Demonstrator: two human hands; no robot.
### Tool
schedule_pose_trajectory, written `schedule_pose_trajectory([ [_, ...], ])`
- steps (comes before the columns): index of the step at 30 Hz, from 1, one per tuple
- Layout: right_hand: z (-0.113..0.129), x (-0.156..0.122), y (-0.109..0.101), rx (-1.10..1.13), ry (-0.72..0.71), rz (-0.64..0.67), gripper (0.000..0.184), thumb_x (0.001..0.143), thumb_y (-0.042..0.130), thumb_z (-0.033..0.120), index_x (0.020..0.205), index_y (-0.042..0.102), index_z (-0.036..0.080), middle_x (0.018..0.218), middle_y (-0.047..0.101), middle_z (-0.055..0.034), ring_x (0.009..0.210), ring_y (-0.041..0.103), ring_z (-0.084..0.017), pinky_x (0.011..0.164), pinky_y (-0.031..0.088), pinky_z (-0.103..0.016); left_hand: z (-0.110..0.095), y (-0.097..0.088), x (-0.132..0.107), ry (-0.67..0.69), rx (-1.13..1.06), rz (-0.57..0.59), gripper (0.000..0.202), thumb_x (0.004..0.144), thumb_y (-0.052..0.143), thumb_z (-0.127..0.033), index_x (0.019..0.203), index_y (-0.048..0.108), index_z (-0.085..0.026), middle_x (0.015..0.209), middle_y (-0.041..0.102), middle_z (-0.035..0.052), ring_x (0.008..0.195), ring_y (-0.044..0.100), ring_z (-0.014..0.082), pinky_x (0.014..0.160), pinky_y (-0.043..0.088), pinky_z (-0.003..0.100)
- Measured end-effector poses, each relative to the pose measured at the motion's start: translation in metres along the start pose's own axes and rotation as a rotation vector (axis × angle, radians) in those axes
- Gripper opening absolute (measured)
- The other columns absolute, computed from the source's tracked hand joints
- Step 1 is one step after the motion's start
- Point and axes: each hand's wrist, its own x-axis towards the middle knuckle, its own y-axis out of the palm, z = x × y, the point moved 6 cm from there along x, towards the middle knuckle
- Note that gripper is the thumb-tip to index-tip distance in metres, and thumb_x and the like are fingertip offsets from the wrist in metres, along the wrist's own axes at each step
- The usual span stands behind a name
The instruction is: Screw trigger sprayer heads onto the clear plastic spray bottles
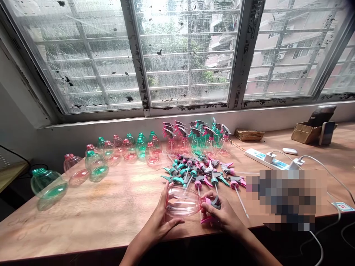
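A clear pink spray bottle (183, 203) lies sideways between my hands, above the front of the table. My left hand (159, 218) holds it by the base, with the thumb below it and the fingers behind. At the bottle's neck, my right hand (226, 212) grips a pink and grey trigger spray head (206, 201) by its collar. The head sits at the neck; whether it is screwed tight cannot be made out. Just beyond my hands is a pile of loose pink, green and grey spray heads (198, 171), several with thin clear tubes.
Headless pink and green bottles (129, 149) stand at the back and left. Bottles with spray heads (196, 142) stand by the window wall. To the right are a white power strip (266, 159) with cables, a cardboard box (305, 133) and a blurred patch (288, 197).
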Motion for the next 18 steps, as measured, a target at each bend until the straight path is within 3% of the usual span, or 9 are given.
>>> schedule_pose_trajectory([
  [3, -0.003, 0.0, 0.0, 0.016, 0.024, 0.008, 0.043, 0.082, 0.082, 0.053, 0.099, 0.059, 0.02, 0.076, 0.07, -0.0006, 0.064, 0.066, -0.018, 0.057, 0.064, -0.034, -0.005, 0.001, -0.001, 0.002, -0.016, 0.017, 0.122, 0.084, 0.085, -0.035, 0.162, -0.008, -0.043, 0.171, 0.015, 0.0117, 0.144, 0.041, 0.0383, 0.12, 0.035, 0.057],
  [6, -0.004, 0.0, 0.0, 0.027, 0.047, 0.016, 0.044, 0.082, 0.082, 0.054, 0.1, 0.058, 0.021, 0.074, 0.07, 0.0004, 0.061, 0.067, -0.018, 0.058, 0.064, -0.036, -0.01, 0.001, -0.001, 0.002, -0.042, 0.016, 0.113, 0.089, 0.08, -0.036, 0.163, -0.006, -0.042, 0.17, 0.016, 0.0122, 0.143, 0.042, 0.0374, 0.119, 0.037, 0.057],
  [12, 0.004, -0.001, -0.001, 0.009, 0.019, -0.03, 0.045, 0.08, 0.082, 0.056, 0.096, 0.06, 0.02, 0.074, 0.071, -0.001, 0.062, 0.068, -0.018, 0.051, 0.057, -0.026, -0.008, -0.001, 0.0, 0.007, 0.023, 0.001, 0.105, 0.09, 0.078, -0.032, 0.163, 0.004, -0.043, 0.169, 0.019, 0.0118, 0.131, 0.052, 0.0327, 0.112, 0.046, 0.052],
  [18, 0.003, 0.0, 0.0, -0.008, 0.025, -0.009, 0.043, 0.081, 0.082, 0.055, 0.097, 0.06, 0.02, 0.075, 0.072, -0.0015, 0.062, 0.068, -0.018, 0.052, 0.057, -0.027, 0.003, -0.001, 0.0, 0.057, 0.042, -0.001, 0.099, 0.098, 0.068, -0.03, 0.163, -0.006, -0.04, 0.167, 0.022, 0.0143, 0.127, 0.055, 0.0298, 0.106, 0.052, 0.048],
])
